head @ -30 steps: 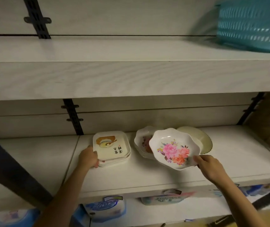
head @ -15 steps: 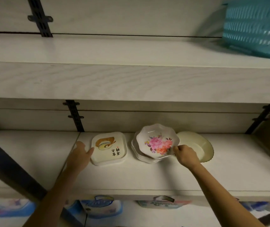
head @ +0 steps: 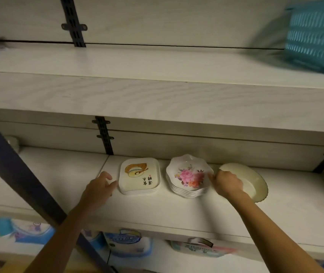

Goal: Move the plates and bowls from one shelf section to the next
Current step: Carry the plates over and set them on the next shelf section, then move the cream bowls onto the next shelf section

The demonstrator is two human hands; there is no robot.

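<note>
A stack of square white plates [head: 139,175] with a brown drawing and dark characters sits on the middle shelf [head: 177,211], just right of the section seam. Beside it on the right stands a stack of scalloped white bowls [head: 188,174] with pink flowers. A cream plate [head: 253,180] lies further right, partly under my right hand [head: 227,184]. That hand's fingertips touch the top bowl's right rim. My left hand [head: 98,187] rests on the shelf with relaxed fingers at the square stack's left edge.
The left shelf section [head: 58,170] begins at the black upright bracket [head: 104,138]. A dark diagonal bar [head: 19,174] crosses in front at the left. A teal basket [head: 314,36] stands on the upper shelf at right. Packaged goods [head: 125,243] hang below the shelf.
My right hand has lowered the flowered bowl onto the bowl stack, where it now lies flat. My left hand has let go of the square plates and stays beside them.
</note>
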